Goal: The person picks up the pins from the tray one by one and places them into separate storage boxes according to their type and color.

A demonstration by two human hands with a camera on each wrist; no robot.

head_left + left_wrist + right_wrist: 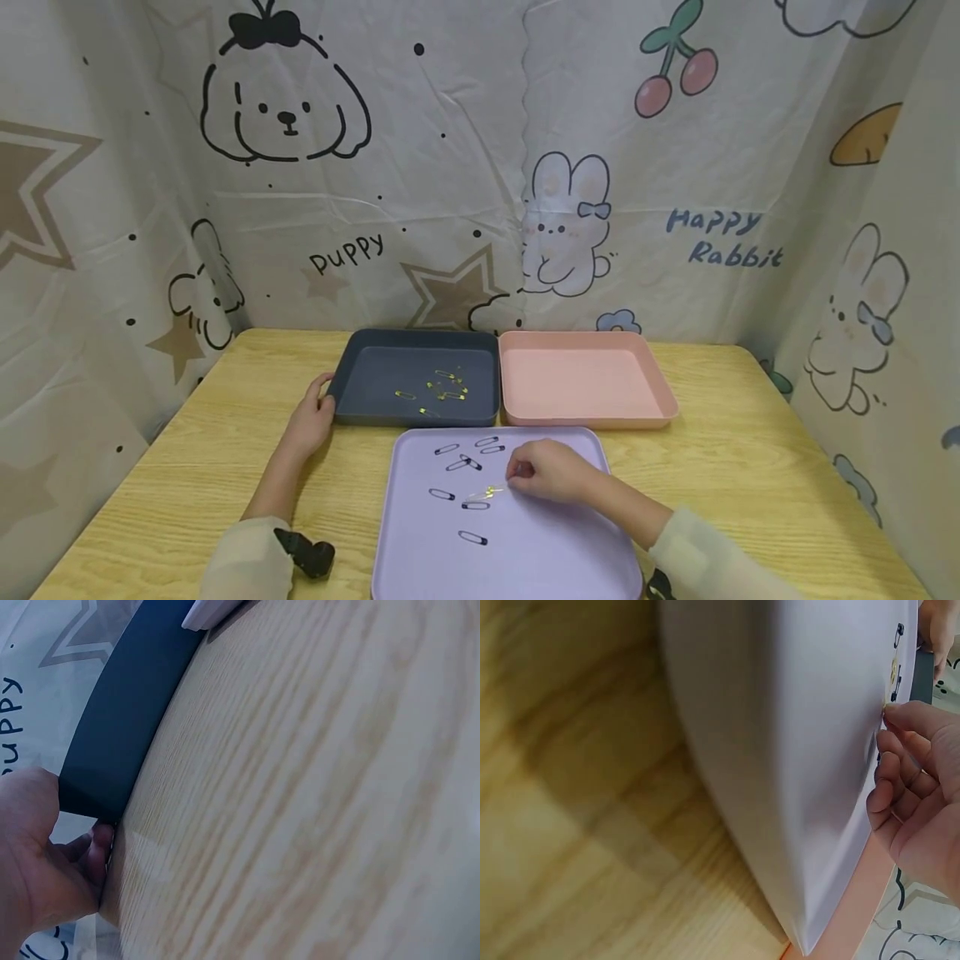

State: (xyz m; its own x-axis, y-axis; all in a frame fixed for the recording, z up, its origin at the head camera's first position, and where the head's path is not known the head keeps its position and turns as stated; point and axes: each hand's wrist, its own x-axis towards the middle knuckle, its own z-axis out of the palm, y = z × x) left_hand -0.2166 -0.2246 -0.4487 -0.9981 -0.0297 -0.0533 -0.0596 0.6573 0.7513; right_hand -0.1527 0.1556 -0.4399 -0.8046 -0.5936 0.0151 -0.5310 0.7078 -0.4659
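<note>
My right hand point(553, 471) is over the lavender tray point(555, 550), thumb and forefinger pinching one end of a gold safety pin point(498, 489). Another gold pin point(480, 495) lies right against it; where one stops and the other starts is hard to tell. Several black safety pins point(472, 538) are scattered on the same tray. My left hand point(309, 421) holds the near left corner of the dark blue tray point(360, 367), its thumb and fingers around the outer wall point(124, 712). Several gold safety pins point(405, 395) lie inside that tray.
A pink tray point(585, 375) stands against the dark one's right side, behind the lavender tray. All three sit on a wood-grain table point(750, 467). A printed curtain point(450, 167) hangs behind and along both sides.
</note>
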